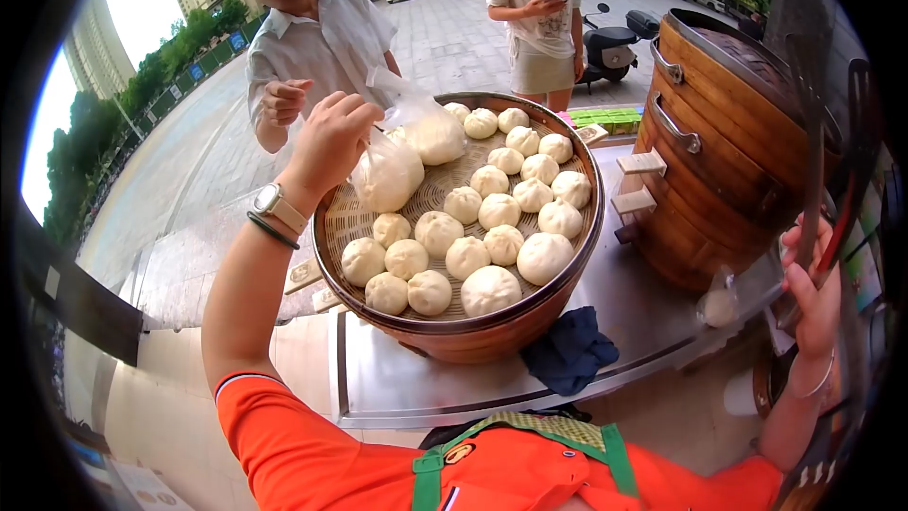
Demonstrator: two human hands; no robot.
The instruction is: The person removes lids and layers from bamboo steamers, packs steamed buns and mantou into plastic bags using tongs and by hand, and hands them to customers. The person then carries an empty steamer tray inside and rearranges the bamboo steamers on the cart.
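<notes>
My left hand (331,137), with a watch on its wrist, is closed on the top of a clear plastic bag (386,175) with pale buns inside. A second bagged bun portion (437,132) is right beside it; whether my fingers hold that one too, I cannot tell. Both bags are over the left side of a round steamer basket (458,345), where several white steamed buns (499,211) lie on a woven liner. Far to the right, my right hand (809,289) is wrapped round a pair of tongs (854,147), dark with a red part, tips upward.
A tall stack of wooden steamers (724,170) stands right of the basket on a metal counter (416,397). A dark cloth (570,350) lies at the basket's front. One person (317,47) faces me across the counter; another (534,24) holds a phone. A scooter (610,47) is parked behind.
</notes>
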